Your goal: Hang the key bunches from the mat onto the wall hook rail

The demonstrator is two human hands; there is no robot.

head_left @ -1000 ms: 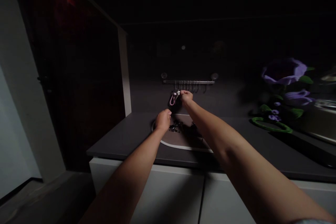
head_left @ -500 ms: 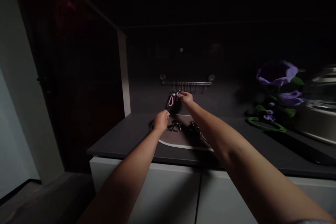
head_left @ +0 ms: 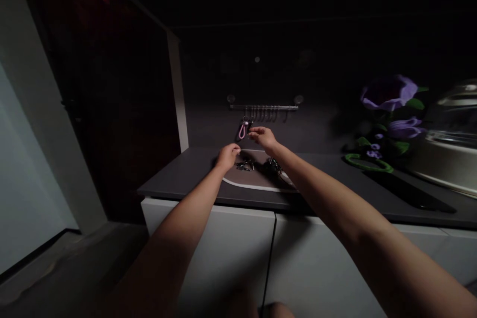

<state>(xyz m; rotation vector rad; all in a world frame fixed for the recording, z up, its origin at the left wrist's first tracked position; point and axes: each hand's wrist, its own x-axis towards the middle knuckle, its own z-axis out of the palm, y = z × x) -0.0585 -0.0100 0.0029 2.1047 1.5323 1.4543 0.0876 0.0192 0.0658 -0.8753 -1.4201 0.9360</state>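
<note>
A clear rail with several hooks (head_left: 264,107) is fixed to the dark back wall. From its left end hangs a key ring with a pink loop strap (head_left: 242,130). My right hand (head_left: 263,139) is just right of the strap, below the rail, its fingertips pinched on what looks like a small metal key (head_left: 249,135). Lower and to the left, my left hand (head_left: 228,156) is closed over the left part of a brown mat with a white rim (head_left: 242,185); what its fingers hold, if anything, is hidden. Metal keys (head_left: 245,165) lie on the mat, with a dark bunch (head_left: 274,165) farther right.
Right of the mat, purple craft flowers (head_left: 389,94) stand on a green ring base (head_left: 367,165). A flat black object (head_left: 406,191) lies in front, beside a domed pale container (head_left: 447,154). White cabinet doors (head_left: 231,248) are below the dark counter (head_left: 179,176).
My right hand has drawn slightly away from the hooks, with the small metal piece at its fingertips. My left hand stays over the mat's left side. The view has tilted down a little.
</note>
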